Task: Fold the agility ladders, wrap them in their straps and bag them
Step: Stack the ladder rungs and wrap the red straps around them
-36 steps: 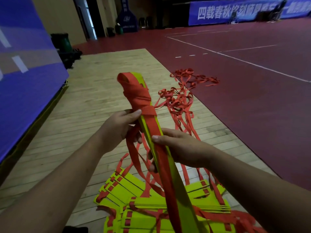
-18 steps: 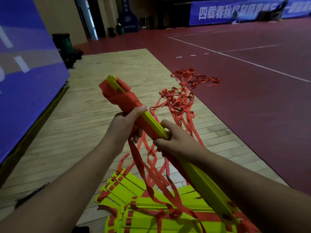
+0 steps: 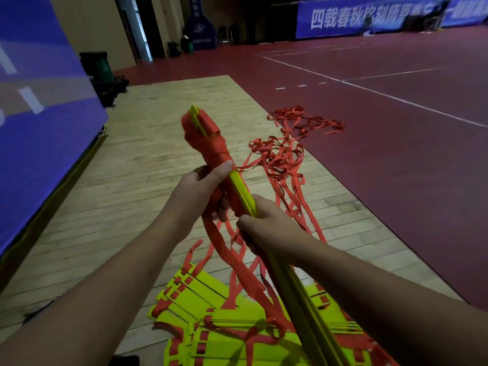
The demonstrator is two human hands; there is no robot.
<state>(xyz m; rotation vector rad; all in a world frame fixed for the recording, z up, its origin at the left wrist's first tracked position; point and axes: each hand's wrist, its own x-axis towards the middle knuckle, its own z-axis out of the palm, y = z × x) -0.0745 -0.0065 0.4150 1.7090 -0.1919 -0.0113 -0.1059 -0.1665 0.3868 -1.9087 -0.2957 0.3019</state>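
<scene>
I hold a folded ladder bundle (image 3: pixel 241 192) of yellow-green rungs at chest height, tilted up and away to the left. Its far end is wound in red strap (image 3: pixel 208 143). My left hand (image 3: pixel 200 191) grips the bundle just below the wound part, thumb on top. My right hand (image 3: pixel 266 228) holds the bundle a little lower, closed around rungs and strap. Loose red strap (image 3: pixel 232 260) hangs from between my hands down to the floor. More yellow-green rungs (image 3: pixel 224 336) with red strap lie stacked on the floor below.
A tangle of red strap (image 3: pixel 280 157) trails across the wooden floor (image 3: pixel 132 167) onto the red court (image 3: pixel 396 159). A blue padded wall (image 3: pixel 39 122) runs along the left. Dark green bins (image 3: pixel 97 67) stand at the far left.
The bundle's wrapped end swung left and down, then came back up somewhat. My hands turned the bundle so its thin edge now faces me, and both grips stayed on it.
</scene>
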